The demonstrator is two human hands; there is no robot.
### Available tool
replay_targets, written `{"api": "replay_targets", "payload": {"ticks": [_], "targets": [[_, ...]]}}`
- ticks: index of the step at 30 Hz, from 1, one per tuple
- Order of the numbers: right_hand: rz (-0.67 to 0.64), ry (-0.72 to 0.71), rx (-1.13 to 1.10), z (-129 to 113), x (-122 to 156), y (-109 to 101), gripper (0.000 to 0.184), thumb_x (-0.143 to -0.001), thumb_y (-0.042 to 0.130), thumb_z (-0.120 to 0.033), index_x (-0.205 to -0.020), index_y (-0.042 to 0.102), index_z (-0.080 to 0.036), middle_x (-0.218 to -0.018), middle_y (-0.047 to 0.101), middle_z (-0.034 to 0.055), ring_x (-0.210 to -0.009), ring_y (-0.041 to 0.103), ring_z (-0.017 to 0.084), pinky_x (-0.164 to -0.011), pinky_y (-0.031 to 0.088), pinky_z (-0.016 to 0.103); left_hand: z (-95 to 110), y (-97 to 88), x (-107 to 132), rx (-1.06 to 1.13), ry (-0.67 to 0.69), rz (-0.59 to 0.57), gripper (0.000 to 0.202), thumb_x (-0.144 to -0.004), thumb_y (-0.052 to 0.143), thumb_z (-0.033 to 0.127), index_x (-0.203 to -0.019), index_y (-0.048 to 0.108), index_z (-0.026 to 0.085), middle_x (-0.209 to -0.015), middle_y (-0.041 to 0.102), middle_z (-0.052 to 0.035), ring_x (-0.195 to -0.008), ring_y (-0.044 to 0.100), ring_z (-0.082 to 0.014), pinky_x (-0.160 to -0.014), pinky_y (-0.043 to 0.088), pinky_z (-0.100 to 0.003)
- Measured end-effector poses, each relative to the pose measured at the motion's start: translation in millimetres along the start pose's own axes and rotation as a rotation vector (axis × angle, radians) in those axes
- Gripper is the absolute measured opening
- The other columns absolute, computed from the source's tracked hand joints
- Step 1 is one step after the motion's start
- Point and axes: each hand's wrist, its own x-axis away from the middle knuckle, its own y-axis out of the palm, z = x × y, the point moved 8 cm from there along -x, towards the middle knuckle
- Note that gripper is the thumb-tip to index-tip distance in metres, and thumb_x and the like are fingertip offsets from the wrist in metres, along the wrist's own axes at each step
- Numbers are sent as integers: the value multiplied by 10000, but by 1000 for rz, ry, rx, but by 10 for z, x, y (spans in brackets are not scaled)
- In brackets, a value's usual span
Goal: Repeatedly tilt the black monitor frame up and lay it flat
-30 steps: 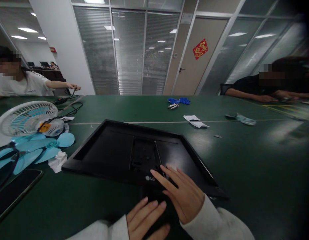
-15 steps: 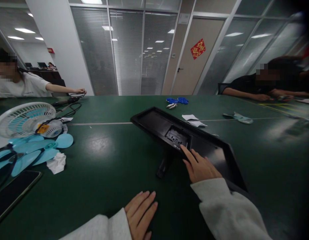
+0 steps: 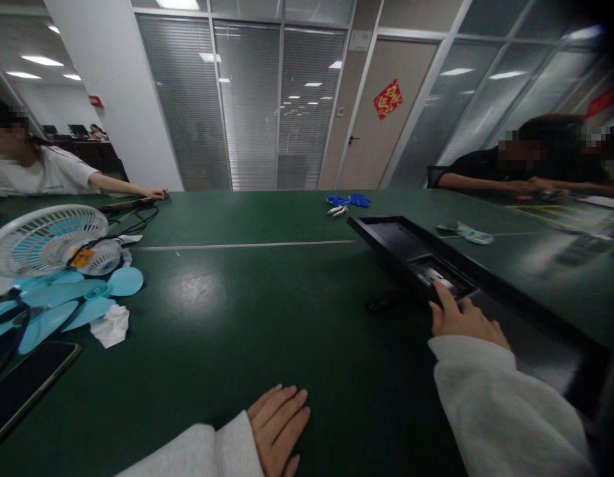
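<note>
A long black plastic panel with a raised rim and a square recess in its middle lies tilted at the right of the green table. A dark leg-like part sticks out from under its near side. My right hand is on the panel's near edge, index finger at the recess, thumb low by the edge; the fingers' undersides are hidden. My left hand lies flat on the table at the bottom middle, fingers stretched out, holding nothing.
At the left are a white fan grille, light-blue fan blades, crumpled paper and a dark phone-like slab. Blue gloves lie far back. Other people sit beyond the table, left and right; one hand touches a cable.
The black panel has slid and turned to the right with my right hand on it, now covering the white papers' place. My left hand stays put.
</note>
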Motion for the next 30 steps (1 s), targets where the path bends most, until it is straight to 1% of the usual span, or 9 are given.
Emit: {"api": "replay_targets", "payload": {"ticks": [3,5,11,15,17,21,24,27,30], "targets": [[-26,53,14,182,-51,21,584,-922,83,-522,-1438,245,-301,-1115,533,167,-975,587,329,-817,419,469,-4,-6,5,-8,0,7,499,-975,203,353,-1293,517,132,-1390,475,-44,-1296,416,-193,-1034,427,-348],[-30,74,13,257,-63,17,601,-914,72,-532,-1423,276,-289,-1106,537,178,-940,591,334,-786,425,459,-11,0,15,-13,8,3,500,-977,200,353,-1300,510,131,-1394,470,-43,-1296,416,-191,-1035,424,-343],[-12,83,-27,324,-109,-39,637,-910,93,-531,-1397,344,-206,-1177,525,182,-981,553,330,-758,415,423,-29,16,41,-8,40,-12,509,-978,198,355,-1309,504,120,-1383,481,-73,-1281,432,-203,-1031,430,-344],[-44,107,-46,399,-145,-69,650,-907,127,-522,-1326,457,-151,-1147,539,190,-949,549,326,-709,397,419,-31,25,45,-1,37,-17,499,-975,209,349,-1315,498,126,-1391,471,-71,-1283,426,-206,-1031,432,-348],[-46,139,-47,469,-130,-88,650,-900,133,-531,-1293,496,-163,-1114,535,201,-941,540,342,-682,382,428,-32,30,47,7,25,-12,504,-978,188,343,-1314,497,128,-1389,473,-68,-1289,419,-206,-1036,425,-353],[-41,182,-41,623,-91,-88,644,-886,112,-557,-1294,493,-236,-1128,491,208,-990,501,374,-631,352,423,-32,52,55,25,5,-9,505,-981,185,353,-1311,496,129,-1378,484,-72,-1291,416,-206,-1042,416,-357],[-77,228,-7,762,-109,-23,712,-866,67,-610,-1242,535,-226,-1073,491,211,-985,497,382,-625,338,424,-33,69,60,29,2,-5,505,-984,184,361,-1305,503,137,-1375,487,-66,-1287,419,-201,-1042,416,-354],[-138,265,16,866,-142,66,770,-842,52,-664,-1171,578,-209,-977,512,201,-899,527,358,-617,327,422,-30,76,58,29,6,6,510,-983,181,367,-1299,506,132,-1373,489,-68,-1290,415,-201,-1043,413,-354],[-70,236,43,866,-163,34,762,-844,59,-667,-1137,592,-208,-936,527,189,-857,530,343,-619,318,417,-32,80,51,37,3,8,508,-982,176,352,-1305,500,130,-1372,488,-72,-1290,414,-200,-1047,407,-353]]}}
